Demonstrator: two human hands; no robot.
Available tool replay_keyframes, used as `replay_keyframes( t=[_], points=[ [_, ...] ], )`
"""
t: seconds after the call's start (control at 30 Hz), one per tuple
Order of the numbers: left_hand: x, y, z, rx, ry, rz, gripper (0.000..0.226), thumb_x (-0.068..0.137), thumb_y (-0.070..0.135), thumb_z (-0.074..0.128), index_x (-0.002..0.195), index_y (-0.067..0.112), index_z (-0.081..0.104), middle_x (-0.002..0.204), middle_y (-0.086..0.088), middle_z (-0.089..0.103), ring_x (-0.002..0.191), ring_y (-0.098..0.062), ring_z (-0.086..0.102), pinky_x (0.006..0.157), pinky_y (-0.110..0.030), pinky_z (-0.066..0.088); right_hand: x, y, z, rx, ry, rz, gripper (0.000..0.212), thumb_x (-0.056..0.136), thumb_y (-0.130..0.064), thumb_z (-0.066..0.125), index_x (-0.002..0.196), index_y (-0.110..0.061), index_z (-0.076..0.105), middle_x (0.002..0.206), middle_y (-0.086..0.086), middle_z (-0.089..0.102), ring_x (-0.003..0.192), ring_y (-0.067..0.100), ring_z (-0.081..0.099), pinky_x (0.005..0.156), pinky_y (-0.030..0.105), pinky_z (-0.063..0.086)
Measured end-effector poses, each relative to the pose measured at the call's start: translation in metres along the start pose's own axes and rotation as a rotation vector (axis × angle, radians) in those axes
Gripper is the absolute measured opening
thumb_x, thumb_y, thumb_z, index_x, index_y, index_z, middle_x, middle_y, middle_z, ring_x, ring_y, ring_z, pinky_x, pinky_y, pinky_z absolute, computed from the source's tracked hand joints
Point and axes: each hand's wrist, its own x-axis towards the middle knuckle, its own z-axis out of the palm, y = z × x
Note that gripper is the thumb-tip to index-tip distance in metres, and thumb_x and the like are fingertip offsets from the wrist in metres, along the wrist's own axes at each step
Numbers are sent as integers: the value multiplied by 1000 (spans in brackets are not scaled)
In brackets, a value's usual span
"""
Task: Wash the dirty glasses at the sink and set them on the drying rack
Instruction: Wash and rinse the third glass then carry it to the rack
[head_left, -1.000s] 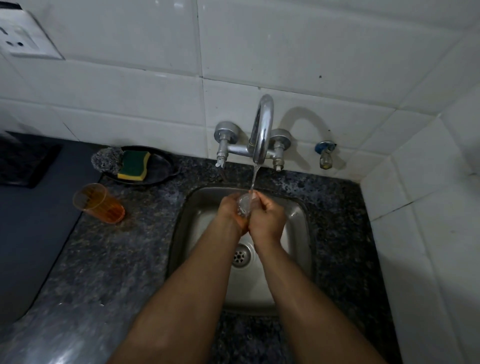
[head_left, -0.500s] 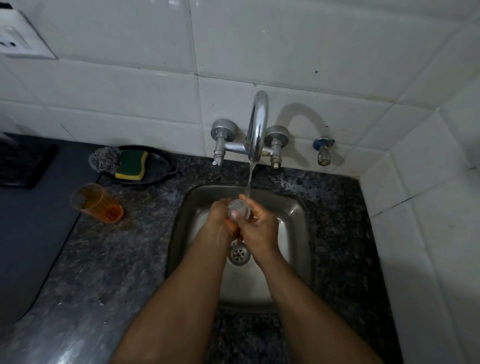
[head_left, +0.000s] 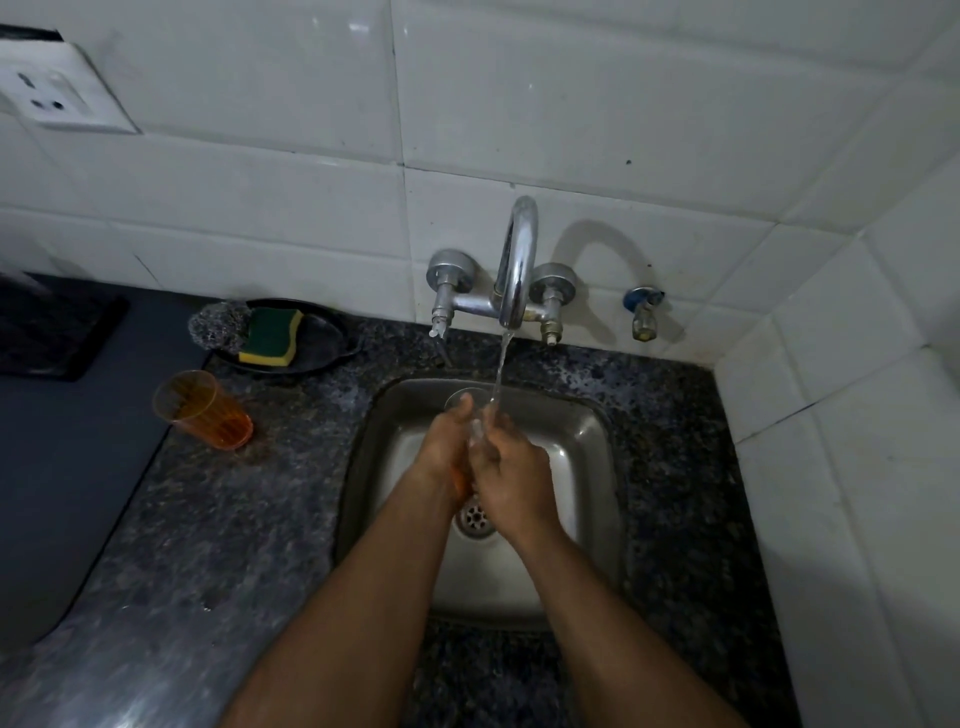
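A clear glass (head_left: 470, 410) is held over the steel sink (head_left: 592, 447), its rim poking out past my fingertips toward the wall. My left hand (head_left: 447, 447) grips its left side and my right hand (head_left: 511, 467) wraps the right side, so most of the glass is hidden. Water runs from the chrome tap (head_left: 517, 265) in a thin stream onto my right fingers and the glass. An orange tumbler (head_left: 205, 410) stands on the granite counter (head_left: 218, 519) left of the sink.
A black dish (head_left: 322, 343) behind the tumbler holds a green-yellow sponge (head_left: 272, 338) and a steel scrubber (head_left: 215, 325). A dark mat (head_left: 57, 332) lies far left. The drain (head_left: 474, 517) shows below my hands. A small blue-handled valve (head_left: 643, 312) sticks out of the tiled wall.
My hands turned the glass under the stream, and its rim now points toward the wall. The camera view shifted slightly.
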Motion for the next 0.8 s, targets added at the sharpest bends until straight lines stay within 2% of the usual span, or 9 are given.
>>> replay_keyframes(
  t=[0.1, 0.2, 0.3, 0.43, 0.53, 0.6, 0.7, 0.77, 0.8],
  points=[
    [0, 6, -7, 39, -13, 5, 51, 102, 56, 50, 92, 11, 69, 73, -4, 67, 64, -16, 67, 64, -28, 59, -8, 2, -4, -193, -52, -200, 42, 110, -34, 44, 149, -28, 55, 154, 1, 55, 119, 14, 65, 95, 25, 54],
    [-7, -1, -12, 183, -67, -2, 50, 103, 59, 46, 106, 17, 73, 81, -2, 74, 62, -12, 70, 51, -24, 55, 1, -3, -6, -257, -104, -76, 50, 111, -42, 33, 161, -34, 32, 162, -3, 43, 128, 17, 61, 96, 31, 53],
    [-15, -14, -13, 206, -101, -11, 58, 106, 58, 38, 126, 15, 72, 114, -13, 78, 90, -24, 76, 68, -33, 62, 29, -10, -7, -351, -142, 123, 57, 109, -53, 26, 161, -31, 29, 159, 5, 47, 128, 27, 59, 91, 35, 49],
    [-15, -20, -16, 59, -127, 5, 59, 107, 55, 37, 130, 10, 69, 132, -23, 68, 115, -36, 70, 93, -45, 56, 41, -14, -5, -74, -160, 378, 50, 107, -59, 31, 144, -30, 47, 136, 7, 64, 112, 28, 63, 100, 45, 50],
    [-8, -13, -24, 56, -52, 50, 60, 106, 57, 40, 129, 11, 71, 130, -20, 70, 118, -32, 69, 103, -46, 52, 25, -17, 10, 134, -199, 291, 69, 107, -49, 44, 164, -39, 6, 167, 4, 32, 142, 31, 48, 110, 41, 43],
    [-4, -4, -28, 103, -5, 46, 66, 106, 61, 36, 124, 10, 74, 126, -19, 72, 117, -31, 70, 106, -46, 51, 13, -15, 17, 106, -200, 155, 81, 108, -35, 50, 165, -33, -6, 173, 2, 11, 148, 27, 40, 112, 35, 42],
    [-3, 7, -25, 203, -12, 64, 70, 108, 60, 26, 127, 9, 71, 129, -17, 71, 117, -28, 71, 110, -46, 48, 5, -3, 18, -29, -126, -11, 91, 107, -27, 52, 163, -32, -19, 173, -4, -17, 153, 24, 31, 117, 42, 43],
    [-9, 12, -16, 283, -92, 66, 74, 104, 68, 23, 131, 17, 70, 127, -13, 73, 116, -27, 71, 108, -49, 49, 2, 4, 18, 62, -77, -62, 99, 104, -17, 57, 161, -32, -23, 172, -6, -22, 158, 21, 22, 120, 42, 40],
    [-13, 14, -11, 324, -113, 64, 76, 103, 71, 21, 130, 20, 71, 123, -12, 75, 111, -26, 73, 102, -48, 52, 1, 8, 19, 170, -55, -42, 104, 101, -10, 60, 162, -31, -21, 174, -3, -11, 156, 19, 25, 119, 38, 42]
  ],
)
